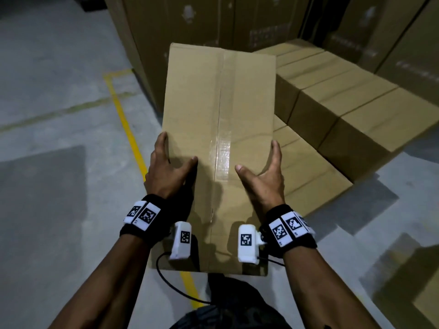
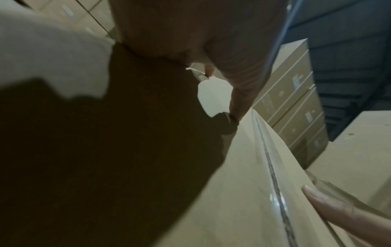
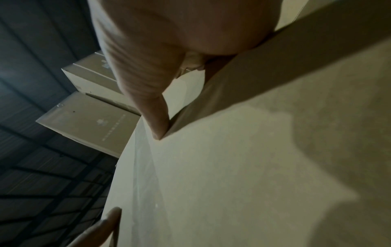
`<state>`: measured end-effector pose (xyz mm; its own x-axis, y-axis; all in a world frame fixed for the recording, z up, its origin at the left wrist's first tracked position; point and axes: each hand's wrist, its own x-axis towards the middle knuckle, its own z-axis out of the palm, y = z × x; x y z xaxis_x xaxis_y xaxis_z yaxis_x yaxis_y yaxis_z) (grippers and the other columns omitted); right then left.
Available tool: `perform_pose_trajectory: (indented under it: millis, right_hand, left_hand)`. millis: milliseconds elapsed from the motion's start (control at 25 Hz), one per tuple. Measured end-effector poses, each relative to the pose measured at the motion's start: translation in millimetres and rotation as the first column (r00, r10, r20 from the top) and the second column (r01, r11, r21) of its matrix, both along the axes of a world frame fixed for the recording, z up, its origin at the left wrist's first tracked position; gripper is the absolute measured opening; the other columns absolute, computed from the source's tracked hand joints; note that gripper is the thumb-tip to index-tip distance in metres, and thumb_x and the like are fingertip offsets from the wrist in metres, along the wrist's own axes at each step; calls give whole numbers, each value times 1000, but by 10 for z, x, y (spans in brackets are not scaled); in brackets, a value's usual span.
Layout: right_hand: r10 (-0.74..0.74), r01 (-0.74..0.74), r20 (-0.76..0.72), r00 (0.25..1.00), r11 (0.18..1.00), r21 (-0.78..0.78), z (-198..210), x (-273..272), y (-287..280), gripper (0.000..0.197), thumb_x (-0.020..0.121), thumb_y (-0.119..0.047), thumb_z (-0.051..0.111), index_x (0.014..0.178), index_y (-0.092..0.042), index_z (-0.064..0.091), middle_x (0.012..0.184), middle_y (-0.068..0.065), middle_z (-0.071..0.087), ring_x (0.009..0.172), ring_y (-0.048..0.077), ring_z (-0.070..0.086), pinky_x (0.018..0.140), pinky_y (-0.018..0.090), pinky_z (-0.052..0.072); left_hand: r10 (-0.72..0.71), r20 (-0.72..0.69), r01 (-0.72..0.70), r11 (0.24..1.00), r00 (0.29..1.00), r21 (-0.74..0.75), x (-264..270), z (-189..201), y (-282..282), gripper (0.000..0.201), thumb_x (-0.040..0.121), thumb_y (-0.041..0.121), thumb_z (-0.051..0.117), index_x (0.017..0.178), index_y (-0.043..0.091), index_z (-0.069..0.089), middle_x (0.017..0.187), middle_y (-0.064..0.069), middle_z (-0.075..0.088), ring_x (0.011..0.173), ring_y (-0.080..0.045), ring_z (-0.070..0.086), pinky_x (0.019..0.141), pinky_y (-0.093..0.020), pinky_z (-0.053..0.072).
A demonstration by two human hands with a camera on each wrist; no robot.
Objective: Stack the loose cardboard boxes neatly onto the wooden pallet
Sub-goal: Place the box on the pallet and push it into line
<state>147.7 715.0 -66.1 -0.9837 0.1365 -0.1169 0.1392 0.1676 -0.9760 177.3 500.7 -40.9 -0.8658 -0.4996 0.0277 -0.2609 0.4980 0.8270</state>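
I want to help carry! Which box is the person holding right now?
The long taped box in front, held between the left hand and the right hand. The other boxes sit untouched to its right.

grey floor point(image 1: 59, 96) — stacked boxes point(image 1: 351, 108)

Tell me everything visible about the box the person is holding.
The box is long, plain brown cardboard, closed, with clear tape along its top seam. It is held lengthwise away from the person, above the floor and lower boxes. The left hand and right hand hold its long sides, thumbs on top. Its underside is hidden.
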Motion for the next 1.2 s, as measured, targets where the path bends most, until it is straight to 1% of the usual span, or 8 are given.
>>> perform_pose_trajectory:
  millis: [160,280,360,480,640,840,1000,1200]
  right_hand:
    - [5,-6,20,1000,999,43,137,-881,-491,105,66,-43,87,140,-66,16,159,-2,36,140,29,40,112,55,39]
    - [-20,16,39,999,996,86,140,-1468,-834,106,56,-56,84,138,-63,17,148,-1,50,129,29,51,107,54,44]
    - [-36,29,55,998,993,115,99,-1817,-1042,106,56,-58,84,139,-60,18,145,-1,52,126,30,52,106,55,45]
    - [-96,84,64,993,983,163,-24,-2332,-1380,106,59,-58,83,142,-55,16,148,2,49,128,32,51,107,55,43]
    - [-237,225,58,970,960,167,-88,-3071,-1862,105,59,-57,84,141,-53,20,139,-2,56,122,27,55,106,52,45]
    - [-384,368,95,918,917,152,-17,-3790,-2274,103,57,-57,83,140,-54,22,130,-2,61,115,27,58,104,51,48]
    - [-460,439,156,874,885,153,-73,-4279,-2382,103,60,-55,83,142,-52,21,129,-1,61,116,29,57,106,50,46]
    - [-534,515,191,824,845,143,-383,-5125,-2299,107,47,-63,81,137,-54,25,129,1,60,115,28,58,103,47,49]
  left_hand:
    - [57,10,-57,998,998,31,-789,109,-443,92,79,54,73,149,46,15,153,7,39,130,-33,47,96,-35,35]
    - [63,22,-64,996,998,56,-1362,109,-790,92,77,56,74,147,48,14,151,3,43,124,-39,50,95,-40,38]
    - [50,32,-51,997,998,56,-1766,13,-1013,89,77,56,73,144,48,16,147,1,47,120,-40,52,94,-42,39]
    - [-33,30,30,995,999,95,-2472,-160,-1387,85,77,54,74,142,46,19,141,1,52,118,-38,55,93,-40,40]
    - [-194,15,191,974,981,118,-3536,-271,-1899,88,79,50,77,147,37,22,144,-2,50,124,-35,52,95,-36,37]
    - [-409,47,391,896,911,209,-4706,-314,-2379,95,72,53,79,143,43,17,151,-2,42,132,-32,46,113,-53,34]
    - [-504,45,473,836,863,278,-5451,-365,-2443,89,78,33,82,145,31,24,135,4,47,122,-20,47,107,-37,37]
    - [-570,98,521,798,816,304,-6514,-687,-2295,91,76,29,85,144,28,26,123,8,44,121,-23,48,109,-45,40]
